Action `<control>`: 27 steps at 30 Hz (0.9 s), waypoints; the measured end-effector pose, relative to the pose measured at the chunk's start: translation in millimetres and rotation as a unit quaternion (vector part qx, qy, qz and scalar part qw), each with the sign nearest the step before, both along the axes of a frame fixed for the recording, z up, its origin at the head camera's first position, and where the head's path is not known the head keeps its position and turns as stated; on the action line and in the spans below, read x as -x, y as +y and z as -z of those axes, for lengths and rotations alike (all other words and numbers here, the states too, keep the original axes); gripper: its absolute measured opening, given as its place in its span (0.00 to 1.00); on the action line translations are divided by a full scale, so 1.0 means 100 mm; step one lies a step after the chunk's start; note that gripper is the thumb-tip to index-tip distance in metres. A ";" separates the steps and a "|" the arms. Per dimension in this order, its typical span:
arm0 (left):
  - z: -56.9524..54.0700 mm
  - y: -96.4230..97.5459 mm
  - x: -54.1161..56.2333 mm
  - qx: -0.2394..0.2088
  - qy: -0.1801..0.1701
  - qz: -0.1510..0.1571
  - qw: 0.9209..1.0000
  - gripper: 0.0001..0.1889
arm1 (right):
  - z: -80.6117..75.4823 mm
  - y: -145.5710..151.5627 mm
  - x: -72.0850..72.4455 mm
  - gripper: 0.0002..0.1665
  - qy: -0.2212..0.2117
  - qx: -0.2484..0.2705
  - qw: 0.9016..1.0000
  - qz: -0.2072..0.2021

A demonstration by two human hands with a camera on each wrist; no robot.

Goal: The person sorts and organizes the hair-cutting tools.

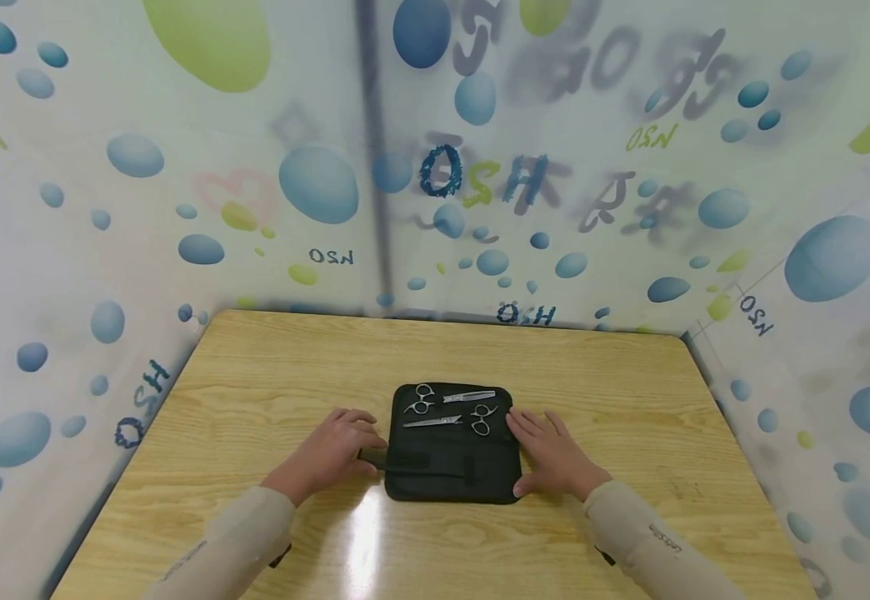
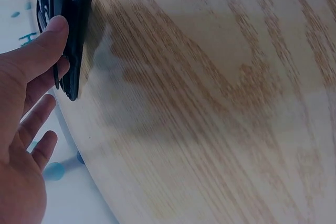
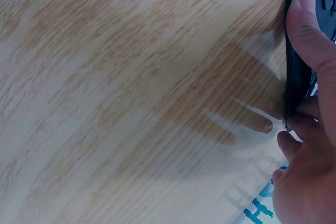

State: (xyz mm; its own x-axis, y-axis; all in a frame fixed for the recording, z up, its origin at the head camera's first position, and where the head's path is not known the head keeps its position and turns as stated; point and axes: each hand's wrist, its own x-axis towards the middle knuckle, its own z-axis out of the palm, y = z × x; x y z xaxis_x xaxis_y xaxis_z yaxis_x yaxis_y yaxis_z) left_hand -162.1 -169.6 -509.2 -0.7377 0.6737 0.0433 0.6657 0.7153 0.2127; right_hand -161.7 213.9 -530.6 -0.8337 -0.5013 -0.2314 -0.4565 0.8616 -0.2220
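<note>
Downward head view, close wrist views, common table

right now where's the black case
In the head view, the black case lies on the table, low and slightly right of centre, between the left hand and the right hand, which touches its right edge.

The person's left hand pinches between thumb and index finger, its other fingers apart from these, while the right hand has its thumb spread away from its fingers.
</note>
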 end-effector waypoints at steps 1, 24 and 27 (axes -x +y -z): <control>0.00 0.01 0.00 0.002 0.000 0.000 1.000 0.19 | -0.01 0.00 0.00 0.69 -0.002 -0.001 1.000 0.001; 0.06 0.17 -0.04 -0.001 0.005 0.015 1.000 0.19 | 0.03 0.00 0.00 0.69 0.008 -0.001 1.000 0.000; 0.06 0.19 -0.04 0.000 0.010 0.017 1.000 0.20 | 0.02 0.00 -0.01 0.69 0.004 0.002 1.000 0.001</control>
